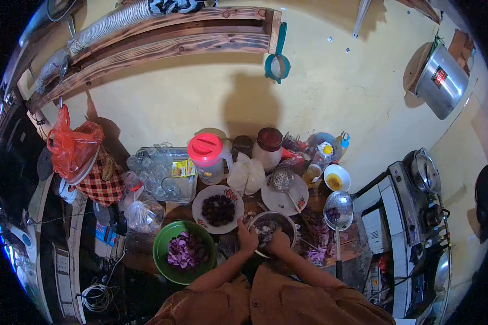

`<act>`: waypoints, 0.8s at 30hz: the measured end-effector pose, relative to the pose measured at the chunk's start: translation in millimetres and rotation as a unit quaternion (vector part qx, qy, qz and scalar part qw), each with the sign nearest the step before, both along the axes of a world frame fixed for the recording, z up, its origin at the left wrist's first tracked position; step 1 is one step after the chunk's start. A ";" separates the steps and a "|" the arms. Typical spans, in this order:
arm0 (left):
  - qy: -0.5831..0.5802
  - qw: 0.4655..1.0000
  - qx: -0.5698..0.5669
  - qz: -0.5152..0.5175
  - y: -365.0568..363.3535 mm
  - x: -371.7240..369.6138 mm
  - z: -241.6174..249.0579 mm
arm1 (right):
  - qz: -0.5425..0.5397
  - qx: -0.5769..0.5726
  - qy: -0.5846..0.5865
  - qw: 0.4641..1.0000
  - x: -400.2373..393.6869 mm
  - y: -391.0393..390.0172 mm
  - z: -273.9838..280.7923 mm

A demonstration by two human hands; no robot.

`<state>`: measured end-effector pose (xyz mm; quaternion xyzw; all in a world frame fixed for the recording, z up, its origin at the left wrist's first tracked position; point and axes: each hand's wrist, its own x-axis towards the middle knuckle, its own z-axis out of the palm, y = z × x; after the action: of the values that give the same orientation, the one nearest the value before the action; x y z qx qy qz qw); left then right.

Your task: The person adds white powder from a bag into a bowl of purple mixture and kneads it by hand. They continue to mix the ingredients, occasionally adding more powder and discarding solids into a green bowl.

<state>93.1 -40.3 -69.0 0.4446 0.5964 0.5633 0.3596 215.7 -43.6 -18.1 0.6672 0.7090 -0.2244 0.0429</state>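
Observation:
A metal pot (294, 230) stands in front of me on the table, with a pale, purple-flecked mass (264, 230) inside. My left hand (248, 239) is at the pot's left rim, its fingers bent around the edge. My right hand (278, 242) reaches over the near right side into the pot, its fingers curled and partly hidden against the mass. Behind the pot, to the left, a floral plate (200, 197) holds dark round balls (218, 210). At left is a green basin (159, 259) with chopped purple pieces (185, 251).
A plate (271, 202) with a skimmer (283, 180) lies behind the pot. Another long-handled skimmer (339, 210) rests over a bowl at right, near scattered purple pieces (317, 254). A red-lidded pitcher (205, 154), glasses (157, 173) and jars line the wall. The stove (404, 184) stands far right.

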 end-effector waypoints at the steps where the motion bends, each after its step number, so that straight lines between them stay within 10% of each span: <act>1: 0.024 0.999 0.030 0.006 1.0 -0.6 -1.4 | -0.001 0.002 -0.001 1.000 1.3 2.5 -0.5; 13: 0.088 0.987 -0.097 -0.091 4.3 -17.8 23.8 | -0.118 0.019 0.212 0.970 9.5 27.8 20.3; 18: 0.069 0.996 -0.022 -0.058 7.0 -14.8 -0.8 | -0.029 0.284 0.095 0.954 -19.0 2.6 -14.0; 24: 0.081 0.994 -0.028 -0.072 6.0 -14.1 5.0 | -0.002 0.095 0.136 0.986 -27.5 8.1 -16.1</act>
<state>79.0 -34.4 -64.0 0.5200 0.6059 0.4810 0.3621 188.2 -35.5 -34.2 0.6327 0.7252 -0.2445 -0.1181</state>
